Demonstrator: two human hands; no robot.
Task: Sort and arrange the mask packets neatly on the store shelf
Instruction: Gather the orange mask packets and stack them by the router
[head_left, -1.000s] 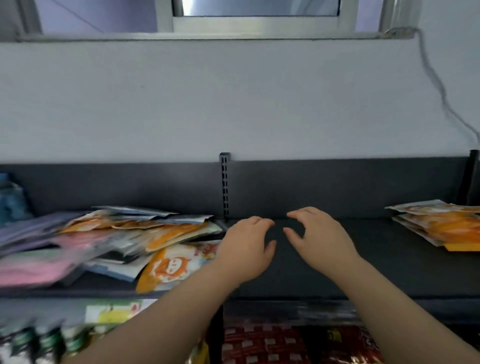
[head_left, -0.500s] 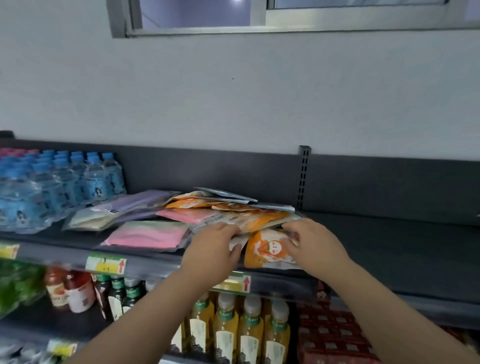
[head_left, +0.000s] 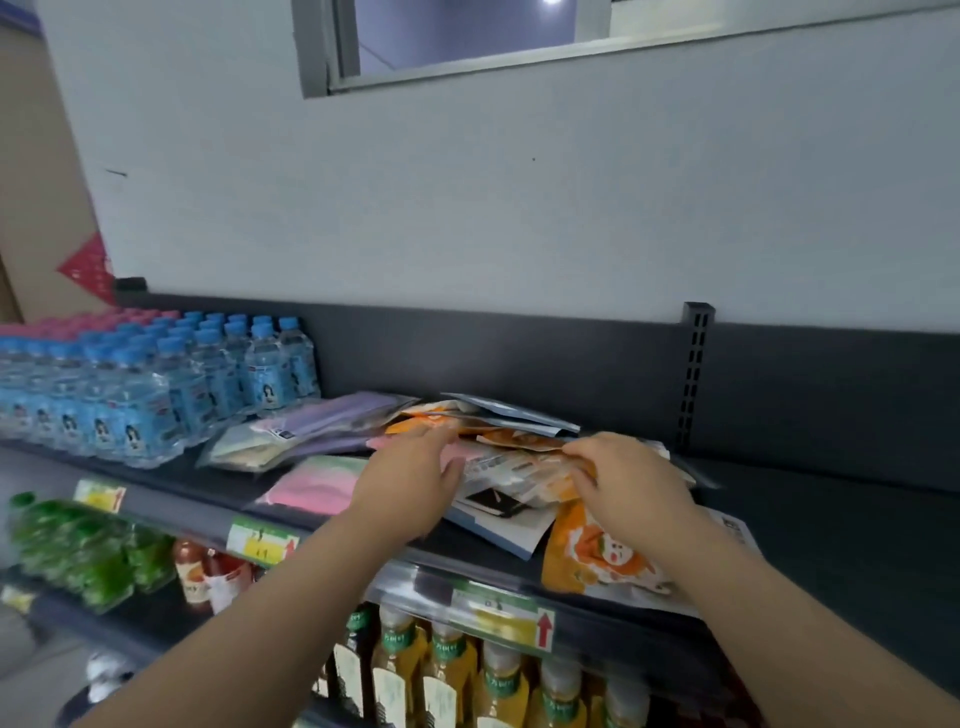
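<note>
a person's left hand (head_left: 410, 483) and right hand (head_left: 626, 486) reach into a loose heap of mask packets (head_left: 519, 441) at the centre of the frame, on the dark store shelf (head_left: 831, 525). the left hand's fingers (head_left: 434, 436) are stretched almost straight, their tips on an orange packet at the top of the heap, gripping nothing. the right hand's fingers curl over the edge of the orange-and-white packets and appear to pinch them.

the sorting looks barely begun. colours are mixed and the packets overlap at odd angles. purple packets (head_left: 332, 421) fan out toward the water bottles (head_left: 156, 384) at left of frame, and a pink packet (head_left: 317, 486) lies apart at the heap's lower left. an orange cartoon packet (head_left: 602, 556) hangs over the shelf's front lip at lower right. grouping by kind and squaring the stacks remain to be done.
</note>
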